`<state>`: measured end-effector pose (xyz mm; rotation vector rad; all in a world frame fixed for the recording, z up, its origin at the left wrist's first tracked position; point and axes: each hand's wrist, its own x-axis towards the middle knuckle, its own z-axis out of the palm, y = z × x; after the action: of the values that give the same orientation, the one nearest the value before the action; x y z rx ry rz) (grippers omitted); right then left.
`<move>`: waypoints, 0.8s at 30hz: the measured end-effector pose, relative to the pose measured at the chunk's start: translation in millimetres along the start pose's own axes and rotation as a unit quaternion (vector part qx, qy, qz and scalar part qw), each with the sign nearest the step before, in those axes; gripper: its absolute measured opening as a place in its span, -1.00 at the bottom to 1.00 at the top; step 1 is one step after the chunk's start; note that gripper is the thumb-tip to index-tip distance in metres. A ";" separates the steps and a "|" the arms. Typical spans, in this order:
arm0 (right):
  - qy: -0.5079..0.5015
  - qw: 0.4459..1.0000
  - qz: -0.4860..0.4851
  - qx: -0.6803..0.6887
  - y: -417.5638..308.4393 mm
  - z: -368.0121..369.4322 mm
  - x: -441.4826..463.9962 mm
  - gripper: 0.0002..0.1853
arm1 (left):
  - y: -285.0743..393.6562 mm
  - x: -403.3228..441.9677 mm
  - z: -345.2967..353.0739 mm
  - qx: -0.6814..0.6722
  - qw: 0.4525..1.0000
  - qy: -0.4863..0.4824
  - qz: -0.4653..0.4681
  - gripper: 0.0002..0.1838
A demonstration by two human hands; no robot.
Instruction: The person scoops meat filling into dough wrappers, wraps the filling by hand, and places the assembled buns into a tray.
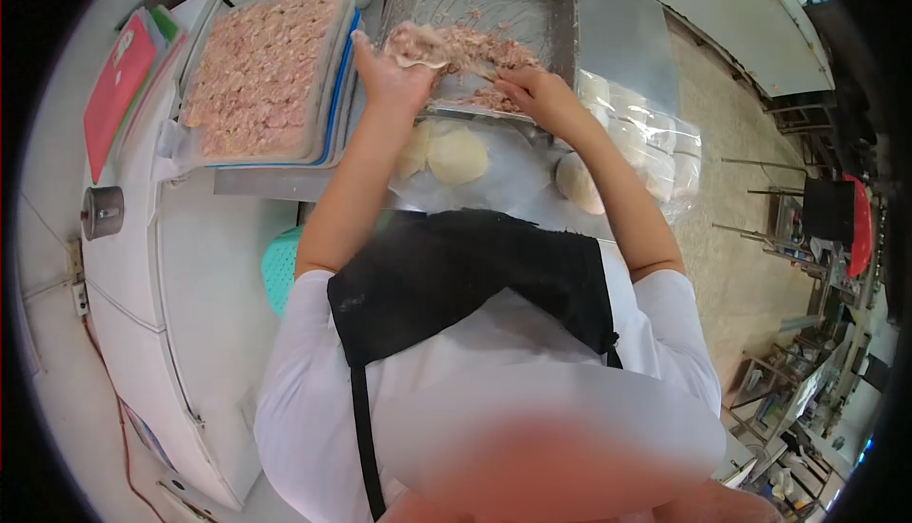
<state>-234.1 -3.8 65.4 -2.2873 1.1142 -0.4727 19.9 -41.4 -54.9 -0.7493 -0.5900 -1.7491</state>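
My left hand point(394, 81) cups a thin dough wrapper point(418, 53) topped with pinkish minced meat, over the near-left edge of a metal tray point(560, 10). Loose minced meat point(489, 51) lies along the near side of that tray. My right hand point(541, 97) is closed around a thin, light-coloured utensil point(488, 75) whose tip points into the meat; its exact kind is hard to make out. Just below the tray, round pale dough wrappers point(458, 155) lie on clear plastic, between my forearms.
On the left, a plastic container point(266, 76) holds rows of meat-filled dumplings. Plastic-wrapped stacks of white wrappers point(655, 157) sit to the right, near my right forearm. A metal cup point(102, 212) and a red folder point(119, 91) are at far left.
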 end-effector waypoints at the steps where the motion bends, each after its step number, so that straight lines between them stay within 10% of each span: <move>1: -0.016 0.998 -0.011 -0.057 5.0 -9.9 -7.1 -0.70 | -7.2 5.5 17.3 0.011 1.000 0.020 -0.002 -0.19; 3: -0.056 0.984 -0.011 -0.166 4.3 -27.4 -13.9 -0.76 | -47.1 33.5 66.4 0.183 0.784 0.575 0.144 -0.10; 6: 0.086 0.980 -0.134 -0.121 16.7 -7.0 -15.9 -0.76 | -75.7 54.7 86.8 0.183 0.785 0.579 0.121 -0.15; 9: -0.074 0.966 -0.036 -0.247 21.0 -38.8 -12.5 -0.75 | -88.1 65.5 101.7 0.256 0.697 0.654 0.148 -0.16; 15: 0.041 0.972 -0.177 -0.145 27.3 -27.3 -20.1 -0.73 | -105.7 78.7 99.2 0.235 0.744 0.589 0.208 -0.29; 17: 0.061 0.960 -0.255 -0.102 47.1 -43.0 -5.8 -0.72 | -52.9 18.8 39.5 0.011 0.925 0.363 0.114 -0.35; 19: 0.033 0.976 -0.215 0.005 56.3 -60.6 1.5 -0.70 | -46.1 14.9 44.8 0.098 0.943 0.311 0.069 -0.40; 21: -0.050 0.984 -0.046 0.166 52.3 -79.5 -0.2 -0.68 | -97.3 66.7 117.8 0.461 0.766 0.439 0.086 -0.41; 24: -0.159 0.958 -0.007 0.238 44.1 -90.3 -1.6 -0.65 | -93.5 75.1 139.9 0.766 0.553 0.326 -0.042 -0.36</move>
<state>-309.3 -53.7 109.6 -1.8635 0.7288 -0.3194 -58.2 36.2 92.9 1.1449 -1.2507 -0.7982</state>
